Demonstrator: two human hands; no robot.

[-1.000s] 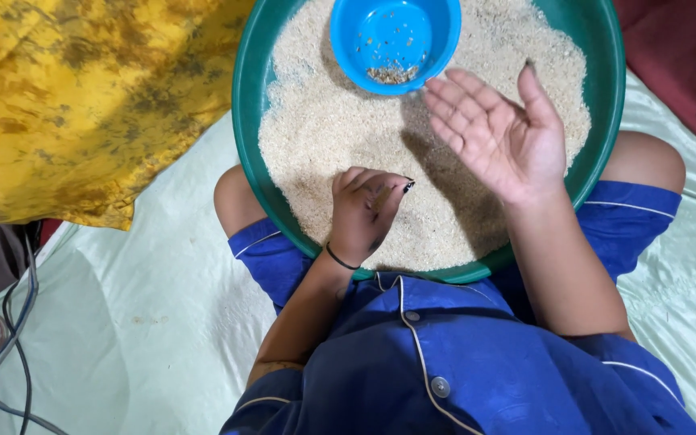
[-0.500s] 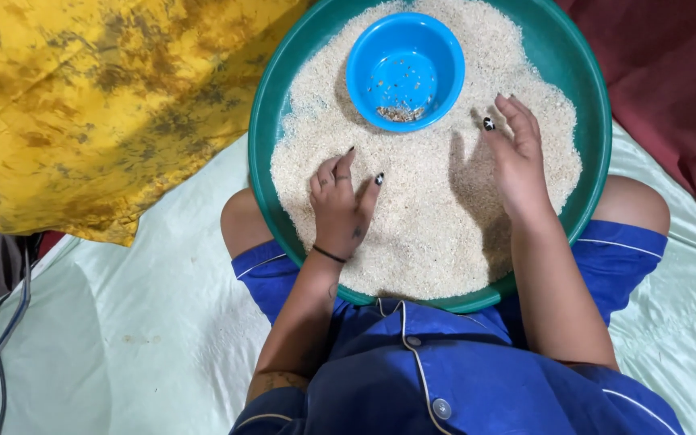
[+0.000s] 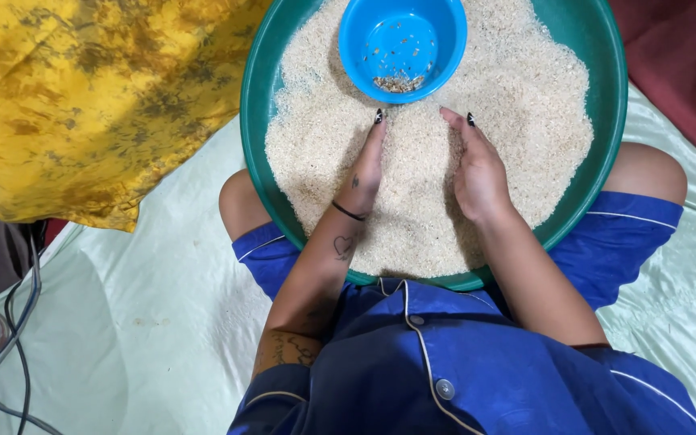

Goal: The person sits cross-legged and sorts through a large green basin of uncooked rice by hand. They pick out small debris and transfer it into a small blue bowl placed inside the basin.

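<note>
A wide green basin full of pale rice rests on my lap. A small blue bowl sits on the rice at the far side, with a little heap of dark bits in its bottom. My left hand and my right hand stand on edge in the rice just below the bowl, palms facing each other, fingers straight and pressed into the grain, with a ridge of rice between them. Neither hand grips anything. A thin black band circles my left wrist.
A yellow mottled cloth lies to the left of the basin. A dark red cloth is at the upper right. Pale green sheeting covers the surface under me. Grey cables run along the left edge.
My right hand has turned from palm-up above the rice to edge-down in it. My left hand has opened out and slid forward, so both hands now flank a ridge of rice.
</note>
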